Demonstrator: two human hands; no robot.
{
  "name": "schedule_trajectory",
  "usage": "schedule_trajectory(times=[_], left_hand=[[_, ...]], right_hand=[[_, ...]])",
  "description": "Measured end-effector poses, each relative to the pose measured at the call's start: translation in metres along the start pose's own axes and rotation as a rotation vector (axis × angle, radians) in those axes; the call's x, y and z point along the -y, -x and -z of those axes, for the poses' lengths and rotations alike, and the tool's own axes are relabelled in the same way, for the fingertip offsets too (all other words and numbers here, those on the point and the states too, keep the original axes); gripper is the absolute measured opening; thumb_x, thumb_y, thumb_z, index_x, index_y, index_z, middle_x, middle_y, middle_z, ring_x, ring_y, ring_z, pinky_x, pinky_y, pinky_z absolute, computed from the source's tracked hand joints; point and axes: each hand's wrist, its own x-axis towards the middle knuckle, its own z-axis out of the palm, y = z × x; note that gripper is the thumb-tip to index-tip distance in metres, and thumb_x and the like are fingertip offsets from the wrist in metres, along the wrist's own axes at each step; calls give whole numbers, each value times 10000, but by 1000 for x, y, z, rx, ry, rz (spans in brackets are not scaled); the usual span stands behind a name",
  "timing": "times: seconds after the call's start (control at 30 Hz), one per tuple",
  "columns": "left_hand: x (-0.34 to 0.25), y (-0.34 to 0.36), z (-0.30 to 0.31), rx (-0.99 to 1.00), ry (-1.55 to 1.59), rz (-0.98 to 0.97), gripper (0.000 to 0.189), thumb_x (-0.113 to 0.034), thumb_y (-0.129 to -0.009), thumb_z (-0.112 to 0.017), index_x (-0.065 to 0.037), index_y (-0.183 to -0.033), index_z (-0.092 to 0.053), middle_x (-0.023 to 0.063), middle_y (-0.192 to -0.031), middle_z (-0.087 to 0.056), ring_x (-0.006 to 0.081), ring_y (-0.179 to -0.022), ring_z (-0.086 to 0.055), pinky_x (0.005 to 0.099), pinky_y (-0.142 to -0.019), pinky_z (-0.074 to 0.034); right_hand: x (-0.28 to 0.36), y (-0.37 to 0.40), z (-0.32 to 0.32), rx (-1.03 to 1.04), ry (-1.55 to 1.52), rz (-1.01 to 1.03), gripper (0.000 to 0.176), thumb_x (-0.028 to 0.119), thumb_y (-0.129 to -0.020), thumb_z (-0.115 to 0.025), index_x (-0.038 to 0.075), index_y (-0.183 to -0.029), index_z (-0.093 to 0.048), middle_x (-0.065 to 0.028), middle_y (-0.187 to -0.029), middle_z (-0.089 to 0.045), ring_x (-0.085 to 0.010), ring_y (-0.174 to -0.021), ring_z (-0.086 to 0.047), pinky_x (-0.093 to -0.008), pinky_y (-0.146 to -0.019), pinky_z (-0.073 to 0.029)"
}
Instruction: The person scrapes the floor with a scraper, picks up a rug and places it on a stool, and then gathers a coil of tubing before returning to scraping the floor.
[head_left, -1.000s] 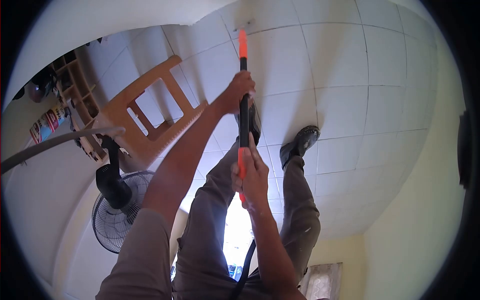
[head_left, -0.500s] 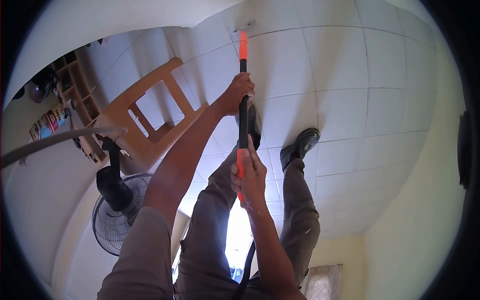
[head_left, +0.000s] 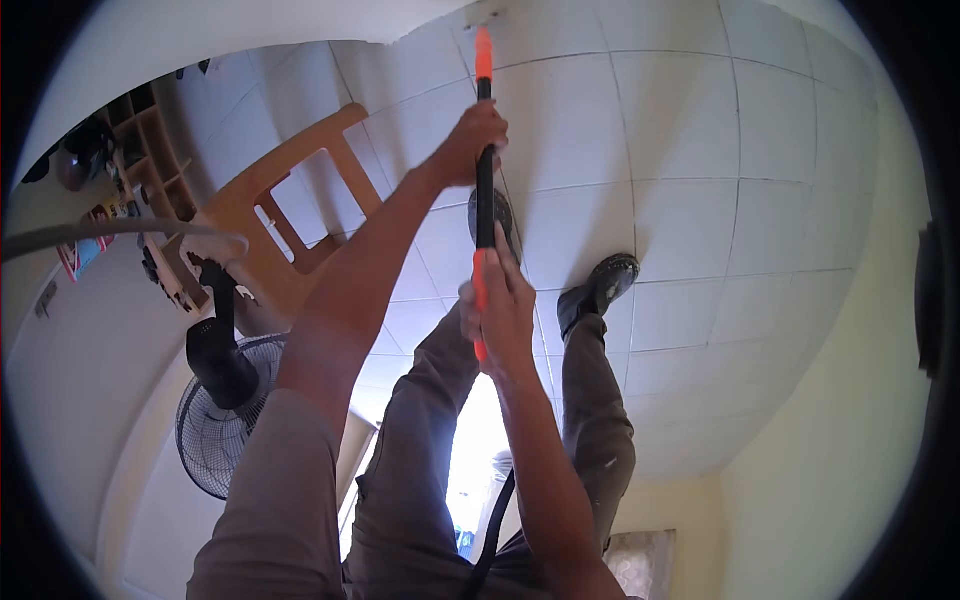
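A long black pole (head_left: 485, 205) with orange sections runs up the middle of the head view. My left hand (head_left: 480, 140) is closed around its black shaft, near the upper orange section (head_left: 484, 55). Lower down, my right hand (head_left: 505, 310) wraps the orange grip (head_left: 480, 275). A small pale fitting (head_left: 481, 21) shows at the pole's far end, too blurred to name. Behind the pole, my dark shoes (head_left: 605, 285) stand on the white floor tiles (head_left: 680, 230).
On the left stands a brown plastic chair (head_left: 290, 160), close to a black fan (head_left: 225, 410). Beyond it is a wooden shelf (head_left: 160, 160) with things on it. A pale wall (head_left: 820, 430) runs along the right. A curtain (head_left: 640, 565) hangs low in view.
Both hands and the pole have moved upward in view, toward the pole's far end. My feet have stayed in place, while the chair and fan have shifted slightly with the camera.
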Motion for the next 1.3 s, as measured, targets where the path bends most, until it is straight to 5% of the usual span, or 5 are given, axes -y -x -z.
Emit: schedule_trajectory(times=[0.2,0.3,0.43,0.83,1.3], left_hand=[[-34,3,-37,-225,67,-85,158,-5,-601,-669,-82,-662,-545,39,-740,-553,294,-887,-566,496,-1174,-345],[-60,2,-55,155,19,41,156,-30,-639,-660,-85,-767,-590,42,-787,-555,308,-920,-566,511,-1192,-315],[-37,-22,-43,-191,45,-119,177,-1,-614,-655,-54,-736,-538,57,-752,-527,307,-888,-549,449,-1159,-358],[-24,-35,-11,-117,93,-72,189,42,-603,-637,-46,-661,-480,46,-708,-495,308,-889,-500,426,-891,-421],[-16,-45,-5,-6,29,-62,264,51,-601,-661,-57,-789,-509,48,-787,-534,323,-904,-517,448,-947,-420]], right_hand=[[5,19,23,-31,-13,-41,546,283,-1102,-481,125,-1608,-349,-1,-677,-516,-27,-462,-394,-196,-397,-316],[2,41,50,-63,-47,-52,546,286,-1107,-480,113,-1607,-345,-3,-688,-522,-23,-464,-398,-186,-394,-320],[19,22,35,-4,-90,-14,568,298,-1105,-487,113,-1616,-319,-12,-716,-536,-35,-479,-415,-191,-402,-329],[29,12,11,-13,-32,-9,593,339,-1102,-480,99,-1618,-312,3,-677,-489,-30,-480,-419,-195,-413,-319],[45,5,7,-17,-97,-7,586,316,-1095,-498,88,-1608,-332,3,-674,-500,-32,-463,-387,-203,-402,-316]])
